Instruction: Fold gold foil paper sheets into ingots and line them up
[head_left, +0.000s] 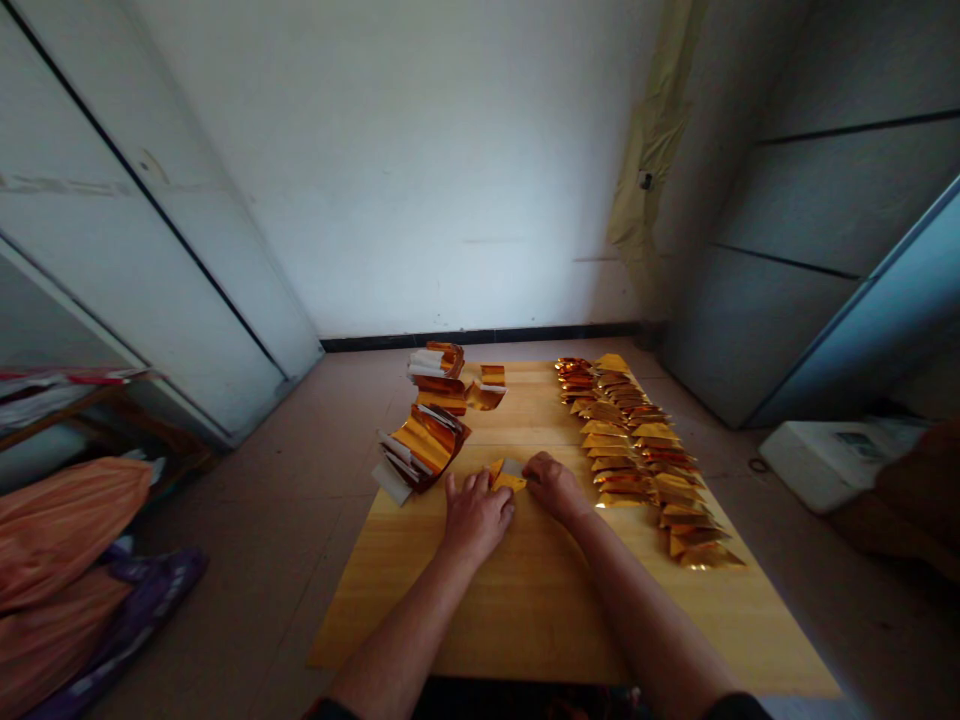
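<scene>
A small piece of gold foil paper [508, 482] with a grey-white underside showing lies partly folded on the wooden board. At its left edge my left hand [477, 512] holds the paper down, fingers bent and pressed against it. My right hand [556, 487] is closed at the paper's right corner, pinching it between thumb and fingers. To the left are curled stacks of gold foil sheets [425, 443], their grey-white undersides partly visible. Rows of folded gold foil pieces [611, 440] overlap each other along the board's right side.
The wooden board [540, 610] stands before a white wall [450, 200]. More foil sheets [486, 396] lie at its far left. Orange cloth [67, 530] and a purple bag [142, 610] are at the left. A white box [817, 465] sits on the floor at the right, beside a grey cabinet [765, 320].
</scene>
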